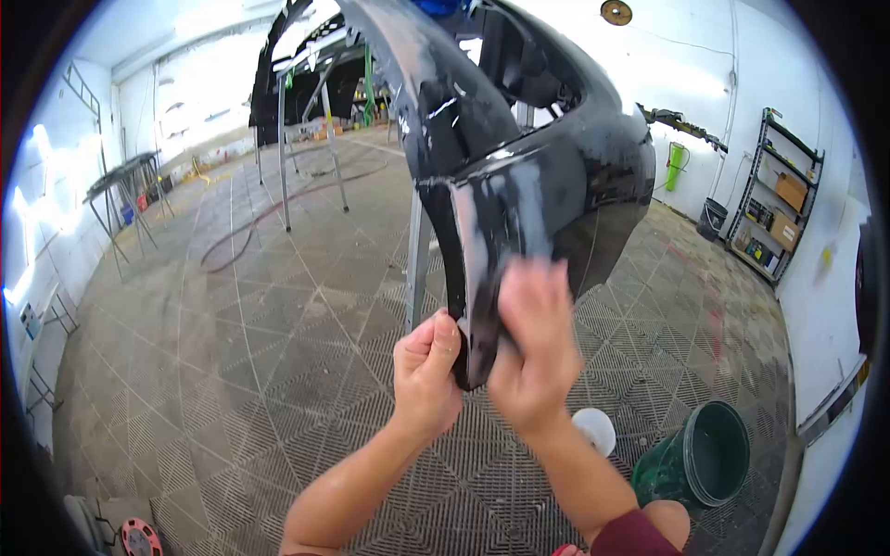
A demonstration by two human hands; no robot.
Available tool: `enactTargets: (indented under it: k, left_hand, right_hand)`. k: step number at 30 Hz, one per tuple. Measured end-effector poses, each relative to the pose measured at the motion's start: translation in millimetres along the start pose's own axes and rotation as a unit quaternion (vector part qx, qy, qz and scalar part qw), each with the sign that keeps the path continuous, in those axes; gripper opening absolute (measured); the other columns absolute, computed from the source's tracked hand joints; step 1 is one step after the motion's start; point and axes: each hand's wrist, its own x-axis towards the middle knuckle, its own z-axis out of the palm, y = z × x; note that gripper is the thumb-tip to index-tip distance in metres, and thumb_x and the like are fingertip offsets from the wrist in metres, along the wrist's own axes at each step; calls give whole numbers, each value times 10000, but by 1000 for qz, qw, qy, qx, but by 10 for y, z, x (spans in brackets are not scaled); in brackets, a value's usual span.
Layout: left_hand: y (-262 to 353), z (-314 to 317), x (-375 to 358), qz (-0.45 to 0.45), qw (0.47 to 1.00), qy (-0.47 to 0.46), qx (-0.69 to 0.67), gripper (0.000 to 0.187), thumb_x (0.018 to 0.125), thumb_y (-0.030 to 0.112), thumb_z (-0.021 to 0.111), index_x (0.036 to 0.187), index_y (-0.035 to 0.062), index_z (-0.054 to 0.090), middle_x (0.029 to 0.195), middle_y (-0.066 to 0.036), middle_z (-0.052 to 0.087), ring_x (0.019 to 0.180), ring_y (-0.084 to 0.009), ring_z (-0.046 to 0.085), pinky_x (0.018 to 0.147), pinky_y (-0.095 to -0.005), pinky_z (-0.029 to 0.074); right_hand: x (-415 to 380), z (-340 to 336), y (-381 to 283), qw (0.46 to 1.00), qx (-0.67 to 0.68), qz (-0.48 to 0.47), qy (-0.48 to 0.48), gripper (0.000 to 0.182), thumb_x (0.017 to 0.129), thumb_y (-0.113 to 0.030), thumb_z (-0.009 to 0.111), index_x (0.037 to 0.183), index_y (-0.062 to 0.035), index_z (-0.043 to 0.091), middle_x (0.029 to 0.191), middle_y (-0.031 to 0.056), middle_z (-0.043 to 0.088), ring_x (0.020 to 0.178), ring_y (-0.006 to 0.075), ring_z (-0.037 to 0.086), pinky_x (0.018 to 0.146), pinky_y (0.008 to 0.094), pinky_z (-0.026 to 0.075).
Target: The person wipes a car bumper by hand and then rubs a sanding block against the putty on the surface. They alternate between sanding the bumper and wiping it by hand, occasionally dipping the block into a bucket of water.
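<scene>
A dark car bumper [603,185] with grey and pinkish patches stands on a metal stand in the middle. My left hand [428,371] is closed round the lower tip of its edge, thumb on top. Against the outer face, just right of that edge, my right hand [538,338] is blurred by motion. Something dark shows beside its palm, too smeared to make out, and its grip is unclear.
A green bucket [644,473] and a white round lid or container [595,430] are on the tiled floor at the lower right. Shelves [779,199] line the right wall. A red hose [246,232] lies on the floor behind, near stands with other parts.
</scene>
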Motion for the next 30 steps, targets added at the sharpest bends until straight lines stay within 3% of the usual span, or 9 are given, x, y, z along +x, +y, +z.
enactTargets:
  k: [7, 9, 12, 14, 15, 17, 23, 27, 30]
  left_hand:
    - [-28, -50, 1, 25, 1000, -5, 10, 317, 1114, 265, 534, 875, 63, 582, 821, 68, 519, 734, -24, 450, 659, -223, 412]
    - [102, 109, -44, -4, 1000, -6, 5, 320, 1114, 267, 535, 866, 70, 580, 814, 69, 510, 730, -25, 435, 658, -218, 394]
    - [-57, -44, -24, -18, 1000, -6, -20, 318, 1118, 262, 526, 872, 69, 584, 811, 72, 506, 725, -26, 425, 658, -216, 393]
    - [-56, -142, -23, -12, 997, -61, -37, 319, 1118, 263, 505, 1178, -16, 647, 1113, -39, 711, 965, -115, 668, 869, -295, 551]
    - [9, -70, -17, -5, 997, -67, -40, 319, 1118, 263, 505, 1178, -16, 647, 1113, -39, 711, 965, -115, 668, 869, -295, 551]
    - [86, 82, -73, 8, 1000, 4, 12, 314, 1121, 244, 520, 877, 57, 587, 822, 82, 505, 734, -19, 410, 660, -209, 385]
    - [-23, 28, -49, -6, 1000, 7, 7, 315, 1121, 244, 522, 893, 44, 609, 838, 71, 533, 745, -13, 442, 654, -204, 392]
    - [94, 51, -25, 11, 1000, -12, 3, 324, 1121, 251, 521, 889, 41, 607, 821, 70, 531, 732, -17, 437, 652, -207, 395]
    - [21, 30, -34, 13, 1000, -4, -3, 333, 1118, 258, 528, 875, 43, 601, 808, 74, 520, 722, -17, 422, 656, -209, 389]
  right_hand:
    - [-1044, 36, -111, 999, -19, 24, -9, 473, 818, 25, 599, 1287, -8, 643, 1341, 239, 654, 1292, 528, 562, 1151, 723, 302]
    - [-258, 99, -102, 998, -30, -19, 50, 455, 839, 35, 585, 1288, -6, 646, 1328, 233, 661, 1286, 513, 571, 1160, 702, 307]
    - [770, 158, -9, 999, 2, -35, -2, 490, 833, 72, 577, 1308, -22, 654, 1314, 208, 671, 1272, 488, 584, 1169, 673, 317]
    - [549, 191, -70, 999, -12, -34, 35, 496, 816, 72, 583, 1295, -33, 660, 1301, 203, 676, 1262, 484, 587, 1177, 669, 309]
    - [62, 172, -108, 997, -28, -35, 57, 499, 806, 72, 582, 1287, -33, 662, 1289, 200, 680, 1255, 481, 589, 1183, 665, 303]
    - [-934, 54, -152, 1000, -16, -3, -6, 495, 796, 60, 585, 1280, -9, 658, 1319, 209, 668, 1286, 481, 574, 1187, 666, 298]
    - [693, 54, -167, 1000, 8, 3, -30, 483, 831, 85, 535, 1287, 5, 670, 1343, 208, 659, 1322, 491, 551, 1182, 644, 311]
    - [-302, 96, -136, 999, -21, -28, 31, 530, 803, 99, 504, 1305, 3, 643, 1333, 212, 661, 1311, 501, 557, 1193, 653, 293]
    - [-1012, -63, -52, 999, -1, -11, -33, 485, 848, 112, 540, 1314, 1, 618, 1354, 266, 644, 1339, 482, 560, 1179, 609, 348]
